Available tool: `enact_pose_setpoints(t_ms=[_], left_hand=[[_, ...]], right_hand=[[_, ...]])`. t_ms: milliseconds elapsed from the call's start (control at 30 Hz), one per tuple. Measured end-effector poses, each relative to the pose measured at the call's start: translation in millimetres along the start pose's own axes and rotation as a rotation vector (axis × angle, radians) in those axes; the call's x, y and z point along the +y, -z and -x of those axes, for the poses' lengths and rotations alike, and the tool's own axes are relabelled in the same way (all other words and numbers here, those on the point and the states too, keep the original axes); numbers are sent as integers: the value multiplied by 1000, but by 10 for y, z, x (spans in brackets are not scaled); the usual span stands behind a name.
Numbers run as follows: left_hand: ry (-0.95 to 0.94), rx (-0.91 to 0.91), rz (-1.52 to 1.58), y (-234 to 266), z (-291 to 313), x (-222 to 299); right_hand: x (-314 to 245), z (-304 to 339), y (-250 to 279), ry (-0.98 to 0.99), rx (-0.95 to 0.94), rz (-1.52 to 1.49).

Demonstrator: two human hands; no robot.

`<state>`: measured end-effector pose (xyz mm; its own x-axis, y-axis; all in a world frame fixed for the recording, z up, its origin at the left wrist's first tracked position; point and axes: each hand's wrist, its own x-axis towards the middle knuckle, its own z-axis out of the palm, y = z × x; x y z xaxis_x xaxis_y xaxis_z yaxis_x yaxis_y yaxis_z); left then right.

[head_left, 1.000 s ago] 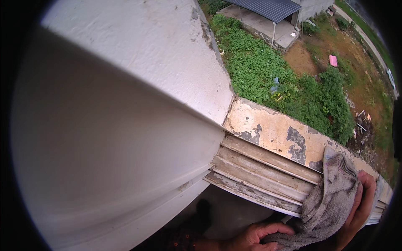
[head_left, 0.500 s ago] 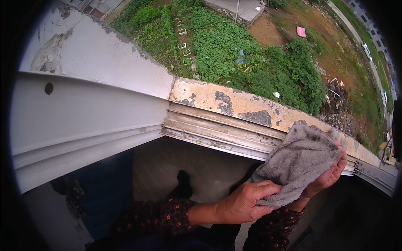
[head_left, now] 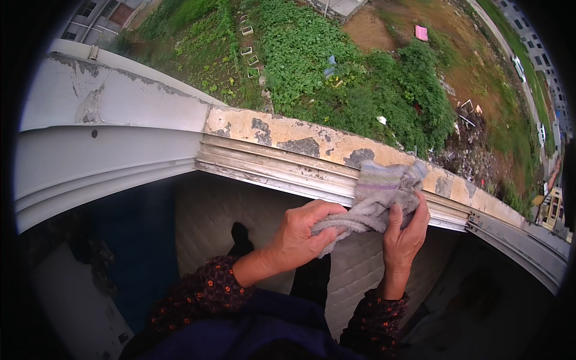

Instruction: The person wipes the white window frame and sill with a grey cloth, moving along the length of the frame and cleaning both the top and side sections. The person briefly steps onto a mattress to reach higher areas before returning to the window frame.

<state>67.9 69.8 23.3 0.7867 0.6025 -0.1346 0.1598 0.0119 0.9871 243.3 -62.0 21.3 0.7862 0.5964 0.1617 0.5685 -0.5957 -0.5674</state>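
A grey towelling cloth (head_left: 384,186) with faint coloured stripes lies bunched over the window track (head_left: 276,170) and part of the peeling outer sill (head_left: 312,141). My left hand (head_left: 305,235) grips a twisted end of the cloth between thumb and fingers, on the inner side of the track. At the cloth's right part, my right hand (head_left: 405,231) is closed on its folds, thumb and fingers pressing it at the track. The fingertips of that hand are partly hidden by the fabric. Dirt shows along the grooves of the track left of the cloth.
A white window frame (head_left: 114,147) borders the left. Inside, below the track, are a quilted pale surface (head_left: 354,282), a blue panel (head_left: 135,240) and a dark foot (head_left: 240,234). Beyond the sill, far below, lie a green garden (head_left: 300,60) and a rubble heap (head_left: 465,144).
Both hands and the cloth have come left and down onto the track. The cloth, spread and raised before, is now twisted and bunched. The view has shifted slightly.
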Motion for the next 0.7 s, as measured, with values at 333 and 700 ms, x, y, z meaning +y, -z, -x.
enact_pose_setpoints(t_ms=[333,700], left_hand=[[-130,441,-660,768,-18,44],[-364,342,-109,837,-641,1349]], right_hand=[[-1000,-77,-1116,593,-243,-78],[-1537,-1477,18,5,-107,-1502]])
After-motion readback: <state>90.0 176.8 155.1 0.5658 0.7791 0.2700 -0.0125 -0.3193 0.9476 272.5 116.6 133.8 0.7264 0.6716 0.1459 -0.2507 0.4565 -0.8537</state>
